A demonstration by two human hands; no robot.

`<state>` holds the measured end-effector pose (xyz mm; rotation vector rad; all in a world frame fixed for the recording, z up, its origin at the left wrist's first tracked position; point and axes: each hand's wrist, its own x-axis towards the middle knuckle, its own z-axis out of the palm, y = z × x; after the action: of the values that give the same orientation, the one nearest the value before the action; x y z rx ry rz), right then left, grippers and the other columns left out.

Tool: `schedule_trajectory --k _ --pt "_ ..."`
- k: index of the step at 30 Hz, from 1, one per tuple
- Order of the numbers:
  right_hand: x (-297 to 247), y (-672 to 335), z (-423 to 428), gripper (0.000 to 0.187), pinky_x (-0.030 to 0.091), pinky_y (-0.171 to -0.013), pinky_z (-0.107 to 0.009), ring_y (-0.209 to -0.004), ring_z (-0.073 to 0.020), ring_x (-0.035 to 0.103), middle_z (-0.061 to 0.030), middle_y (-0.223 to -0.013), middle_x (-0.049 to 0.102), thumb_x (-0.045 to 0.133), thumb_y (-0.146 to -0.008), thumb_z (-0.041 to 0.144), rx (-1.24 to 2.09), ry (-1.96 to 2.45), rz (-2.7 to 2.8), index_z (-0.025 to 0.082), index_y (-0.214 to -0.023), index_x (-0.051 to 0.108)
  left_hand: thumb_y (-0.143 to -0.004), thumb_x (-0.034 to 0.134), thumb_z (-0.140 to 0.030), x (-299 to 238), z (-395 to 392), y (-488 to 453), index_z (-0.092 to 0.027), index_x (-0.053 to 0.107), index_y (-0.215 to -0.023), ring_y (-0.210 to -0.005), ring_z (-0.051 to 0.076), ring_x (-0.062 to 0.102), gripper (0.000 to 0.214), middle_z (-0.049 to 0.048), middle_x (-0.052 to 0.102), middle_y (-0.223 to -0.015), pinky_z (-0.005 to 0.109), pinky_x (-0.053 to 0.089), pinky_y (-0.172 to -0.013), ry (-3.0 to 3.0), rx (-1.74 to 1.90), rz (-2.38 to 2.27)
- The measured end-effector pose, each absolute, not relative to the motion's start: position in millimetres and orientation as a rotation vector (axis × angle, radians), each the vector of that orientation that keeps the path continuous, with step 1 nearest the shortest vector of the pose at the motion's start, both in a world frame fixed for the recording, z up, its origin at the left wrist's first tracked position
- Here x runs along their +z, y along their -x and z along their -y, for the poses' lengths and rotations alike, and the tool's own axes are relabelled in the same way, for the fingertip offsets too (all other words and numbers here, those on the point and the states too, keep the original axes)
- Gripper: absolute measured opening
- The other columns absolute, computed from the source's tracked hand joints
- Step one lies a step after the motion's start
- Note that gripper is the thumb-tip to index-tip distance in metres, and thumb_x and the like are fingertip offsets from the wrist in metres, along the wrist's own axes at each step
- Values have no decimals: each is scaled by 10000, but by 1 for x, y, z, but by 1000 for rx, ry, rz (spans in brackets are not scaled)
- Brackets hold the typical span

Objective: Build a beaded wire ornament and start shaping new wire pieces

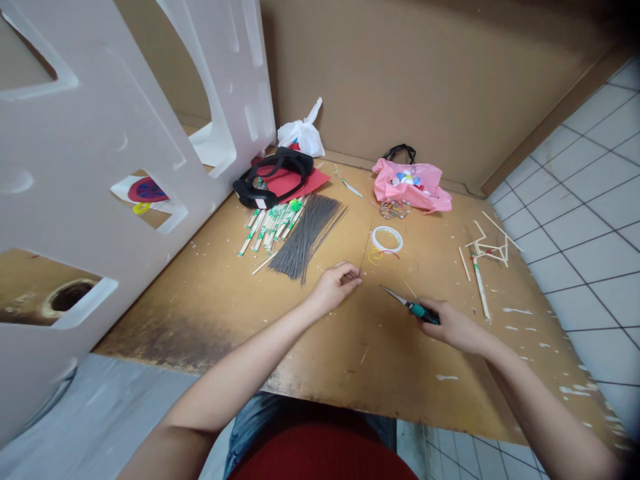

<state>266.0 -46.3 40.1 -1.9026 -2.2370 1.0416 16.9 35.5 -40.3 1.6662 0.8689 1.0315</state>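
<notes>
Over the middle of the wooden table [300, 347], my left hand [333, 288] is closed in a pinch on a thin dark wire [365, 250], which points up and away from the fingertips. My right hand [457, 328] grips needle-nose pliers [419, 311] by their green and black handles. The pliers' tip points left toward my left hand, apart from the wire. Beyond my left hand lies a bundle of grey wires [310, 237]. A white tape ring [387, 228] rests past the pliers, with thin yellow and red loops [374, 256] against it.
At the back left are wrapped chopsticks [259, 230], a black headset strap [255, 193], red sheets [315, 181] and a white bag [303, 137]. A pink bag [435, 197] stands at the back. On the right lies a stick frame [493, 252]. A white plastic panel [100, 133] bounds the left.
</notes>
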Motion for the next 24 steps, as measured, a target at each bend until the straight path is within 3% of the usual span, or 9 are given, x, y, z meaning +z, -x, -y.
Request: schedule_trajectory --k 5,13,20,24 --pt "40 -268 45 260 400 -654 -278 -700 -166 506 -33 -817 591 465 -684 190 1027 1913 2232 165 -924 561 -734 601 -188 -49 -38 -16 -150 518 -653 -647 100 465 122 -15 515 -674 213 364 -622 -1754 963 -924" --pt "38 -269 45 215 387 -611 -266 -659 -155 493 -13 -759 568 463 -691 210 984 1951 2227 168 -881 552 -712 612 -188 -47 -38 -18 -148 497 -631 -648 95 456 146 -20 499 -671 211 368 -627 -1692 946 -879" --pt "43 -261 35 310 423 -715 -300 -797 -194 552 -51 -913 622 483 -698 215 1125 1839 2120 152 -988 573 -649 700 -376 -26 -29 -15 -138 529 -775 -587 95 566 320 -19 573 -639 250 480 -599 -1154 642 -639" --pt "48 -258 27 281 431 -715 -303 -794 -193 561 -42 -879 635 500 -709 239 1279 1761 2079 152 -957 599 -616 738 -381 -18 -25 -13 -119 557 -797 -582 104 589 366 -10 592 -623 249 499 -571 -1082 583 -580"
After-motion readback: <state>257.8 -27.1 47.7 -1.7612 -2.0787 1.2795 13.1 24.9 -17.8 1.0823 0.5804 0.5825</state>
